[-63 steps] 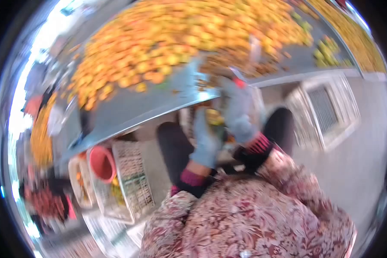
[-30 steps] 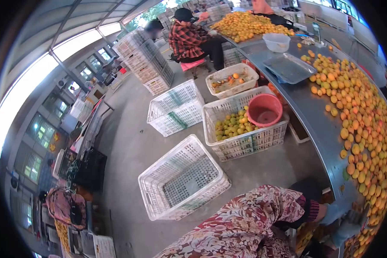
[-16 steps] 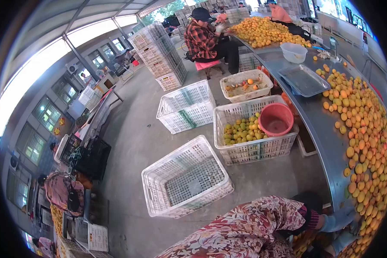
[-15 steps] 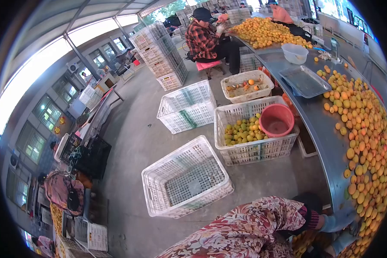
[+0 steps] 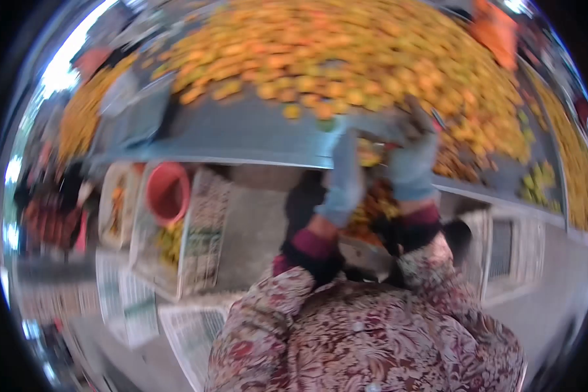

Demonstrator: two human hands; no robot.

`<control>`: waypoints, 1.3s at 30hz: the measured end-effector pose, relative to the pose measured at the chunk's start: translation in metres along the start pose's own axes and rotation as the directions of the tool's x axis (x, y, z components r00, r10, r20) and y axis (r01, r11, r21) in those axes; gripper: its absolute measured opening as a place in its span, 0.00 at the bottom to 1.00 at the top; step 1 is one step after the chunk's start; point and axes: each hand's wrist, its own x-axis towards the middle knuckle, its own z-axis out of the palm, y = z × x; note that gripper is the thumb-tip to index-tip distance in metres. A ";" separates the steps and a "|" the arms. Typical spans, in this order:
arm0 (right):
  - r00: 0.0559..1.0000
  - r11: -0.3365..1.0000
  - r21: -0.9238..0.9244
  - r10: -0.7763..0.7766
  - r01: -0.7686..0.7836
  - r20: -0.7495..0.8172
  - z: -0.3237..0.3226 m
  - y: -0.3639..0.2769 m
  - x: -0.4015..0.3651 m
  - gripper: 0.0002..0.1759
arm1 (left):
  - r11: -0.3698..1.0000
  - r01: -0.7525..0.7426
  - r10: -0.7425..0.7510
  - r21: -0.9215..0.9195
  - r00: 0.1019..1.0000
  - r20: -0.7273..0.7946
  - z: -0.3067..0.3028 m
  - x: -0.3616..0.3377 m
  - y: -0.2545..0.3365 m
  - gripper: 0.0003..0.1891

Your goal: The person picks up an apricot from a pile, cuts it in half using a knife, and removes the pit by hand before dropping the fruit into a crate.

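My left hand (image 5: 358, 128), in a light blue glove, is over the front edge of the metal table (image 5: 242, 134), beside a wide spread of yellow-orange apricots (image 5: 346, 55). My right hand (image 5: 413, 130), also gloved, is just to its right and close to it, among the nearest fruit. Motion blur smears the fingers of both, so what they hold is hidden from me. A small dark, thin shape shows by the right hand, too blurred to name. Between my forearms, below the table edge, lies a heap of orange-brown pieces (image 5: 379, 202).
A pink-red bucket (image 5: 168, 193) stands in a white crate (image 5: 206, 225) with yellow-green fruit, left of me. Further left is a pale tub (image 5: 110, 209). Another white crate (image 5: 517, 251) is on the right. A person in a checked shirt (image 5: 52, 219) sits at the far left.
My view has swung from the floor and crates round to the table, which now lies straight ahead. Both gloved hands, low at the right edge before, are now in the middle.
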 end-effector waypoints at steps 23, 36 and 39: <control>0.728 0.992 0.023 -0.078 0.128 -0.681 -0.001 -0.031 0.004 0.14 | 0.041 0.571 -0.692 -0.820 0.609 0.389 0.067 0.007 0.012 0.13; 0.962 0.325 -0.909 0.016 -0.263 -0.272 -0.020 -0.012 -0.060 0.13 | 0.840 0.526 -0.516 -0.131 0.850 0.104 0.056 0.006 -0.045 0.19; 0.953 0.221 -0.928 0.102 -0.301 -0.285 -0.006 -0.020 -0.062 0.14 | 0.770 0.636 -0.622 -0.048 0.766 0.160 0.044 0.004 -0.013 0.18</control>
